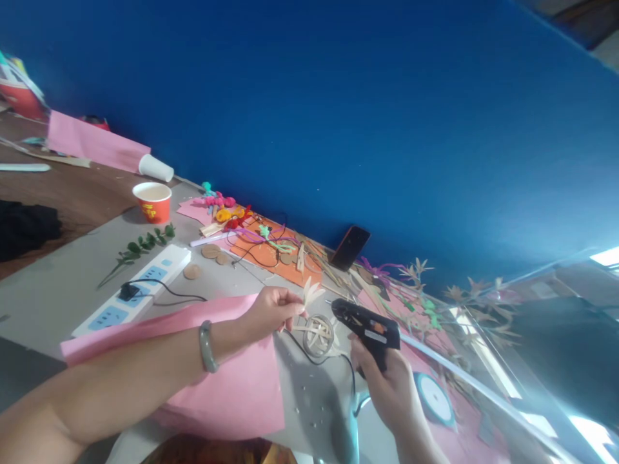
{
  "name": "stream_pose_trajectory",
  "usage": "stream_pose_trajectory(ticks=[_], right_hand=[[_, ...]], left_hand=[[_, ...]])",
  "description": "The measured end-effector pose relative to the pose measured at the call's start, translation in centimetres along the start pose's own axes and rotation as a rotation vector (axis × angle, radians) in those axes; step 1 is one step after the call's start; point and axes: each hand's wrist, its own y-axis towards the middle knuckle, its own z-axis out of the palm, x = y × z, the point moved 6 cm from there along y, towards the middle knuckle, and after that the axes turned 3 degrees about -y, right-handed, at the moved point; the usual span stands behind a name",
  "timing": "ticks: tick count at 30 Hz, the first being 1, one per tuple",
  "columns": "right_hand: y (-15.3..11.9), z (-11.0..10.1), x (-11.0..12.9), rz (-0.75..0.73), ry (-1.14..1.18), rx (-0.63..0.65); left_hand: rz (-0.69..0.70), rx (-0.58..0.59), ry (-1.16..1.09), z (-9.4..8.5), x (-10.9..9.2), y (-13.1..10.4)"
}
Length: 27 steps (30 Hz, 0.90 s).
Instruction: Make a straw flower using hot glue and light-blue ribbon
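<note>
The left hand (276, 310) pinches a pale flower (310, 294) just beyond the glue gun (370, 325)'s nozzle, apart from it; the right hand (385, 380) grips the glue gun, long axis toward the flower.

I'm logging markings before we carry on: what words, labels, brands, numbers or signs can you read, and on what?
None can be read with certainty.
Red paper cup: yellow markings on its side, too blurred to read.
Black glue gun in the right hand: pale label, too small to read.
White power strip: no legible lettering.
</note>
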Motion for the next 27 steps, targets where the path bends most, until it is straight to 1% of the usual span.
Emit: stream_pose_trajectory(ticks=[3,6,9,12,14,15,17,19,20,21,23,24,25,27], right_hand=[[0.2,0.2,-1.9,0.124,0.175,0.061],[0.9,0.3,-4.6,0.214,0.195,0.144],[1.5,0.1,-7.8,0.254,0.053,0.201],[1.9,-1.0,-10.5,0.225,-0.156,0.147],[1.9,-1.7,-11.4,0.187,-0.312,0.104],[1.8,-2.2,-11.4,0.153,-0.392,0.058],[1.4,-3.1,-10.0,0.041,-0.525,-0.097],[0.7,-3.4,-7.2,-0.109,-0.549,-0.250],[0.4,-3.1,-5.8,-0.167,-0.485,-0.256],[0.2,-2.3,-4.6,-0.194,-0.357,-0.195],[0.1,-0.2,-2.6,-0.166,-0.080,-0.021],[0.1,0.9,-1.8,-0.143,0.030,0.043],[0.2,1.9,-1.1,-0.105,0.119,0.095],[0.6,3.5,-0.5,-0.014,0.310,0.119]], left_hand=[[0.020,-0.026,0.047,-0.4,0.1,0.1],[0.036,-0.050,0.138,-0.7,0.1,0.1],[0.048,-0.051,0.198,-0.8,0.0,-0.1],[0.055,-0.046,0.196,-0.6,-0.1,-0.2],[0.051,-0.040,0.187,-0.4,-0.2,-0.3],[0.050,-0.034,0.178,-0.3,-0.2,-0.4],[0.042,-0.018,0.157,0.0,-0.2,-0.5],[0.029,0.000,0.129,0.2,0.0,-0.7],[0.022,0.014,0.119,0.3,0.2,-0.8],[0.016,0.031,0.113,0.5,0.3,-0.9],[0.011,0.068,0.114,0.7,0.5,-1.2],[0.010,0.087,0.122,0.9,0.5,-1.3],[0.008,0.102,0.132,1.0,0.4,-1.5],[0.002,0.130,0.151,1.4,0.3,-1.8]])
